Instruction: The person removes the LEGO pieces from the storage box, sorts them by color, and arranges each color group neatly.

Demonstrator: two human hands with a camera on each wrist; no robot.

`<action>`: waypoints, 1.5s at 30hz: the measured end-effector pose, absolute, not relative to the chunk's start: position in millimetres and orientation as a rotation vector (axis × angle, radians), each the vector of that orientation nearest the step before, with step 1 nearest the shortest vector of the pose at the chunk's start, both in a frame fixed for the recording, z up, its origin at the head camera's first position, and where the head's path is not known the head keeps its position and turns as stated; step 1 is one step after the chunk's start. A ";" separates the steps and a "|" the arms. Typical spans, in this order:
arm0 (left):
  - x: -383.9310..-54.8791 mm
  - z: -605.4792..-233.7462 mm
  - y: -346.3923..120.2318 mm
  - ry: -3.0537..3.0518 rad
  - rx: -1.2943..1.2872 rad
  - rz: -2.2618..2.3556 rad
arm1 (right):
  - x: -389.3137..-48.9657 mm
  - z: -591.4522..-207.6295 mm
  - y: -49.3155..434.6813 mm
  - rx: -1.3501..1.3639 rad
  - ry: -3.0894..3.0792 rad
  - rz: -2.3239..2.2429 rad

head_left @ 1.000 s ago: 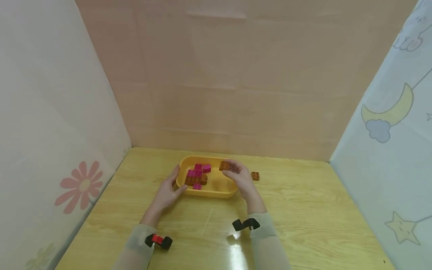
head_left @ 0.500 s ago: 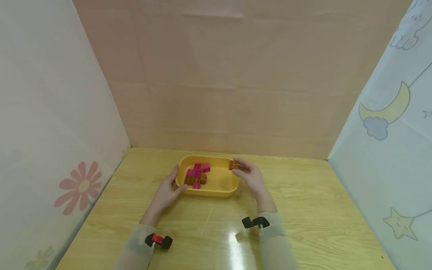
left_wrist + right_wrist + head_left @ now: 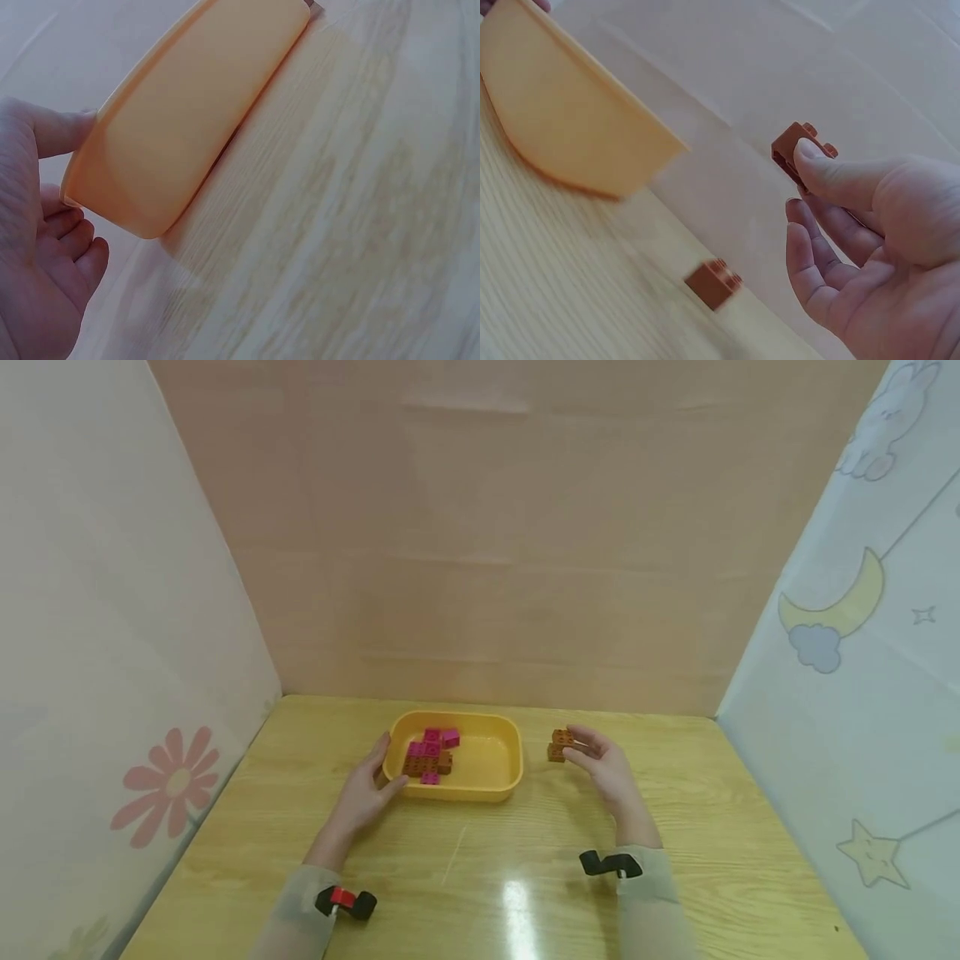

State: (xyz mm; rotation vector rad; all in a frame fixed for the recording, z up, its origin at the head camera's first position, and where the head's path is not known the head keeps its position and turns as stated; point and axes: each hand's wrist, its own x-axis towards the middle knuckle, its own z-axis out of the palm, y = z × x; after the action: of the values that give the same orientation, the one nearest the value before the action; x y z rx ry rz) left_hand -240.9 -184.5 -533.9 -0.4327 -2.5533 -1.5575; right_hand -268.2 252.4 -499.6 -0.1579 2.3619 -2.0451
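Held brown brick [image 3: 562, 737]: now off to the right of the yellow tray [image 3: 489, 767], up in the air above the loose brown brick [image 3: 555, 755]. 1.0 s ago it was over the right part of the tray's inside; 0.5 s ago, at the tray's right rim; now well past it. Head view overlaps the two bricks; right wrist view shows them apart, the loose one on the table [image 3: 532, 852].

Right hand [image 3: 611, 772]: moved right along with the brick. Thumb lies on one face, pinching it against the fingers behind; other fingers loosely bent, touching nothing. Grip looks unchanged. Studs point away from the thumb side in right wrist view.

Loose brick: in sight 1.0 s ago beyond the right hand, not visible at 0.5 s, visible again now.

Left hand [image 3: 362, 793]: no real change. Grips the tray's left end, thumb on the near rim, fingers around the end; left wrist view has the last fingers curled below the rim.

Tray: still flat on the table, same spot. Contents same as before: pink bricks [image 3: 432, 749] and brown bricks [image 3: 422, 767] bunched in the left half.

Head camera has turned slightly; back wall [image 3: 465, 543] sits a bit differently in view.
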 end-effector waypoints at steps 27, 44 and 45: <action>-238.9 -539.7 -185.2 -2.579 -0.415 -1.548 | -281.5 -539.0 300.1 0.146 2.533 -1.672; -243.0 -536.2 -185.3 -2.580 -0.414 -1.501 | -305.7 -542.7 303.5 0.026 2.649 -1.538; -242.6 -536.6 -185.3 -2.586 -0.410 -1.490 | -305.9 -543.7 303.7 0.031 2.642 -1.539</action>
State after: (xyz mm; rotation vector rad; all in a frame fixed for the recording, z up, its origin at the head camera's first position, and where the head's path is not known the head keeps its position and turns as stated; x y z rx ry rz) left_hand -242.6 -185.3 -536.6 -0.4101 -2.5857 -1.4903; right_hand -305.9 303.7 -543.7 0.0314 2.6423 -1.5390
